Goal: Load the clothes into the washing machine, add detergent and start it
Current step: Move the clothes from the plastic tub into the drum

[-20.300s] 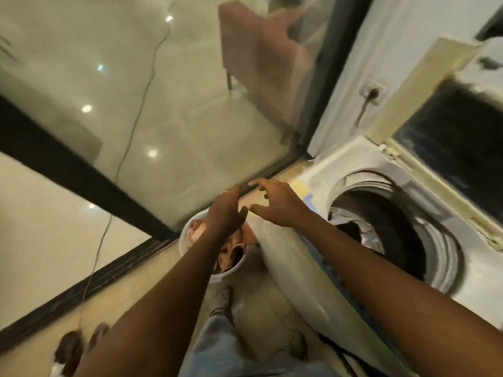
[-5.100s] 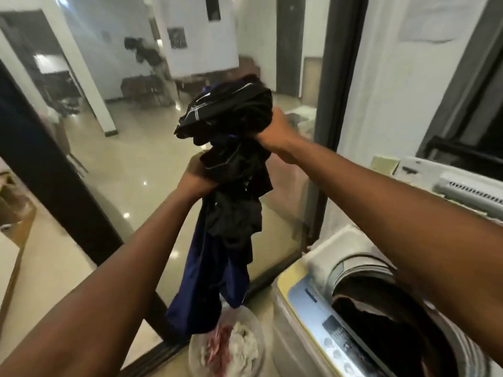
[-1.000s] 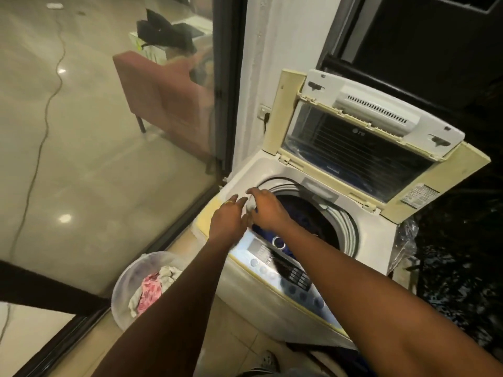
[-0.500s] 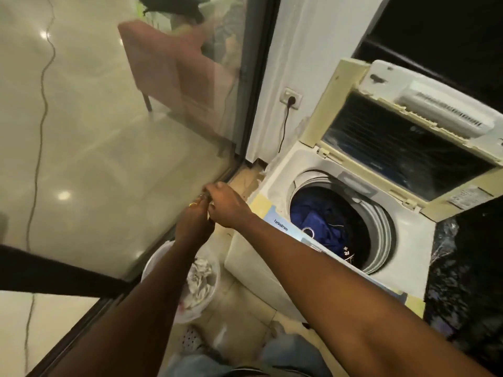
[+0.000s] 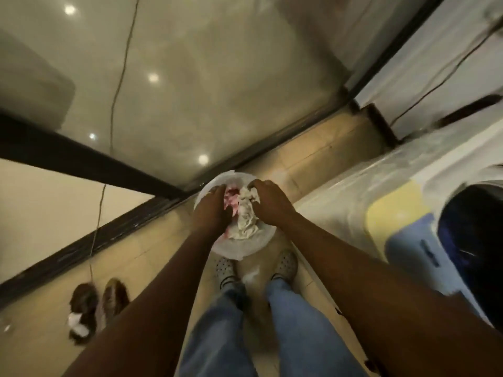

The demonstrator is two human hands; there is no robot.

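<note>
A white plastic basin point(image 5: 240, 253) stands on the tiled floor just in front of my feet. In it lie a pink cloth point(image 5: 230, 197) and a crumpled white cloth point(image 5: 246, 220). My left hand point(image 5: 210, 212) reaches down into the basin, fingers curled into the pink cloth. My right hand point(image 5: 270, 204) has its fingers closed on the top of the white cloth. The washing machine point(image 5: 340, 210) is at the right, and dark blue clothes point(image 5: 473, 240) lie in its open drum. Its lid is out of view.
A glass sliding door point(image 5: 206, 77) with a dark frame point(image 5: 68, 159) runs right behind the basin. A pair of brown shoes point(image 5: 95, 303) sits on the floor at the left. A thin cable point(image 5: 95, 229) hangs down there. My white clogs point(image 5: 285, 263) stand between basin and machine.
I have bent down from the machine's edge. Both hands dropped from above the basin into it and now rest on the clothes. The view swung down to the floor.
</note>
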